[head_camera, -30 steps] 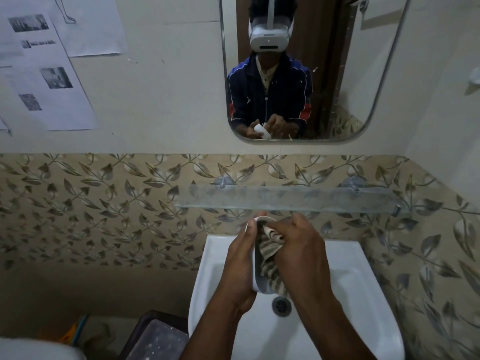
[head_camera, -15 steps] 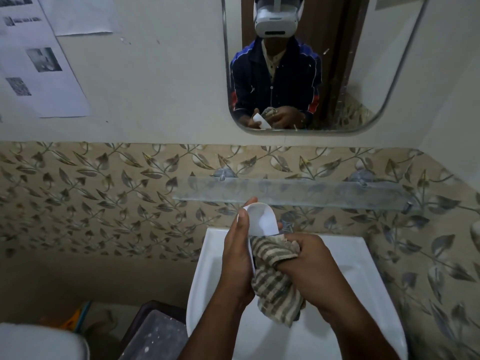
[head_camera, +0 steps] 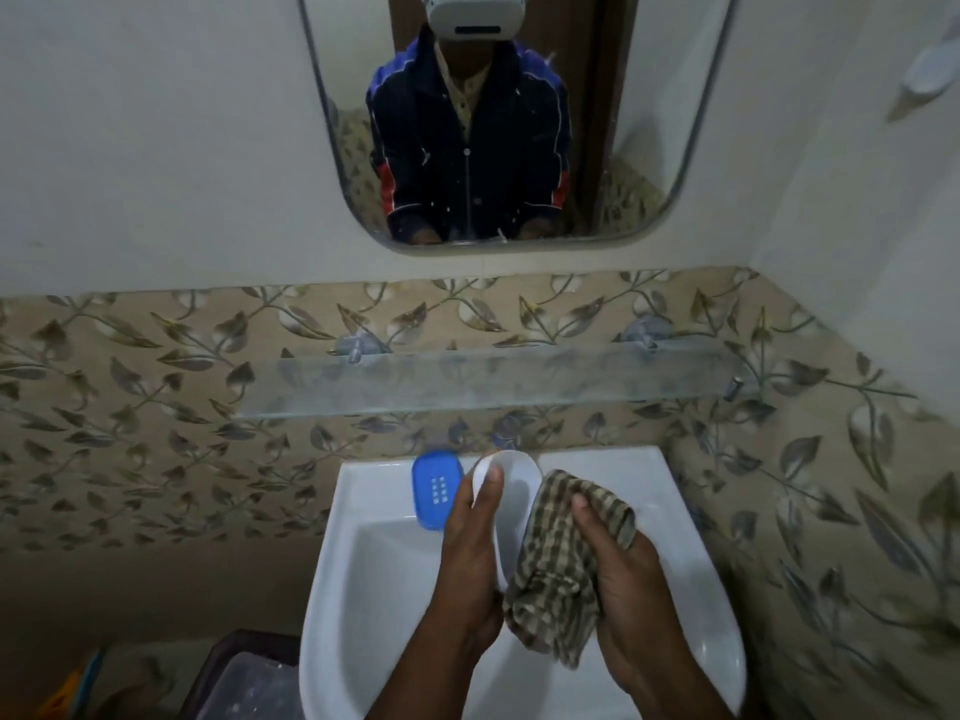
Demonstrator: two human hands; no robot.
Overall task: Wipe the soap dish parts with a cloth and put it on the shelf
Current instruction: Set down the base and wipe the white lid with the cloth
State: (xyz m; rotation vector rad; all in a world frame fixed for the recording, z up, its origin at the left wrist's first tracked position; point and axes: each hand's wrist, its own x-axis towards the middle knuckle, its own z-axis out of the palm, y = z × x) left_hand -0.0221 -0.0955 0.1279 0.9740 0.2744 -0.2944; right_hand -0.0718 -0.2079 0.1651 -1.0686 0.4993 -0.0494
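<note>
Your left hand (head_camera: 470, 558) fingers clasp the white dish tray (head_camera: 509, 504), long axis 12 to 6 o'clock. Your right hand (head_camera: 621, 579), at 3 o'clock, grips the cloth (head_camera: 558, 558) against it. Blue insert (head_camera: 436, 491) lies at 10 o'clock; shelf (head_camera: 493, 381) at 12.

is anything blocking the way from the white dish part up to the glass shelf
Nothing visible does. The white oval soap dish tray is held in the left hand over the white sink, and the frosted glass shelf directly above it is bare, with open space between them.
</note>
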